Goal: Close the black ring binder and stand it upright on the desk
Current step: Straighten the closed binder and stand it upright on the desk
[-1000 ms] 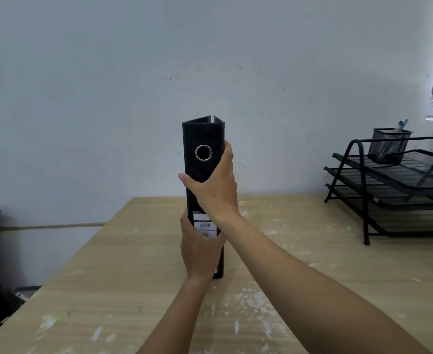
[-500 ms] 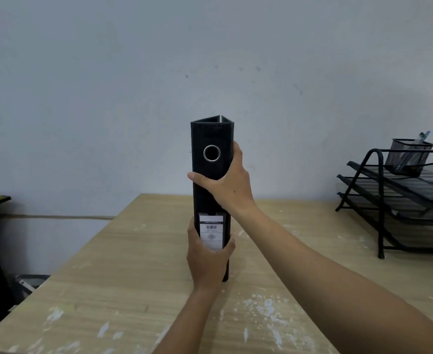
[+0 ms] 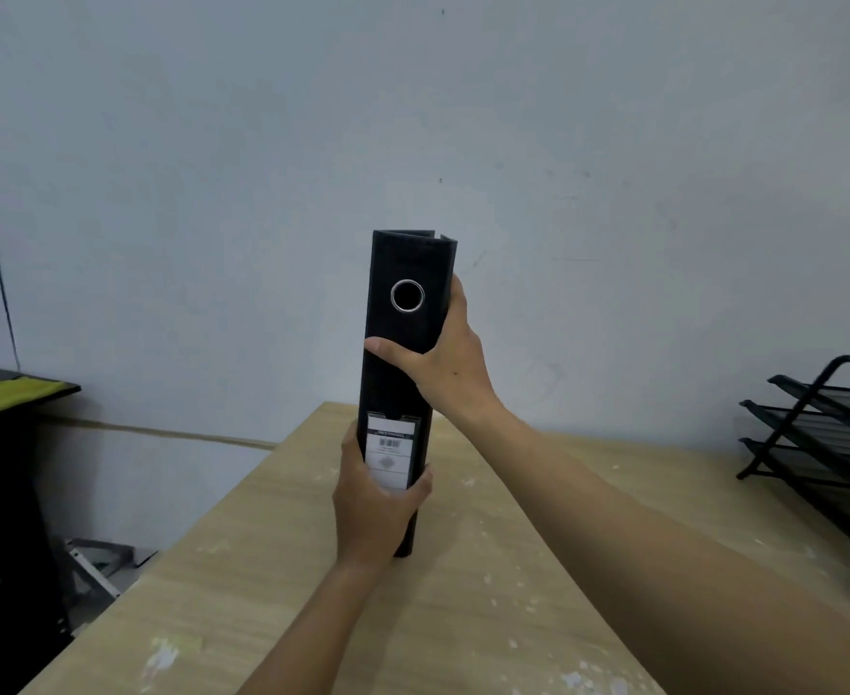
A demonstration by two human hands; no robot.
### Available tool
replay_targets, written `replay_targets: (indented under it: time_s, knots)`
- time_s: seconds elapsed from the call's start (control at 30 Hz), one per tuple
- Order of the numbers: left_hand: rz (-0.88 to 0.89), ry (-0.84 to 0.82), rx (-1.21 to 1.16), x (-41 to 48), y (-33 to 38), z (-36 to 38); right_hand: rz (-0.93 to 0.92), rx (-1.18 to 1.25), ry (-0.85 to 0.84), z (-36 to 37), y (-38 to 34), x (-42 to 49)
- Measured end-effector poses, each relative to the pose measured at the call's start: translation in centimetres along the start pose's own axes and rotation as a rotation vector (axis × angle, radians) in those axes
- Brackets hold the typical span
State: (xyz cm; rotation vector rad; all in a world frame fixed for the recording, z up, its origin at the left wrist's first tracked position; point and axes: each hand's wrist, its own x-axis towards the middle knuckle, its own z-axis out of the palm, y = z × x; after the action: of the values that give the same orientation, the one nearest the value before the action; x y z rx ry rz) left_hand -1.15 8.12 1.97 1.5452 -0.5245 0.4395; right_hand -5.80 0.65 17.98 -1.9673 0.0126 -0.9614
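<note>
The black ring binder (image 3: 402,378) stands upright and closed on the wooden desk (image 3: 272,584), its spine toward me, showing a metal finger hole and a white label. Its foot rests on the desk top. My right hand (image 3: 445,361) wraps the spine's middle from the right, thumb across the front. My left hand (image 3: 372,514) grips the lower part of the binder, just below the label, covering its bottom left corner.
A black wire tray rack (image 3: 829,459) stands on the desk at the far right. The desk's left edge runs diagonally, with a dark cabinet (image 3: 6,494) and floor clutter beyond it. A plain wall lies close behind.
The view has shifted left, so the rack sits further right. Both hands keep their grip on the upright binder, which leans slightly more to the right at the top.
</note>
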Motion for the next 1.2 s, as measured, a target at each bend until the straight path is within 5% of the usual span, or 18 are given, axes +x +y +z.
replay_targets:
  time_s: [0.47,1.2]
  knots:
    - [0.040,-0.017,-0.004,10.0,-7.9,-4.6,-0.018,-0.009,-0.027,11.0,2.7,7.2]
    - [-0.056,-0.066,0.080,14.3,-13.6,-1.5,0.052,-0.069,-0.071,13.4,8.3,11.8]
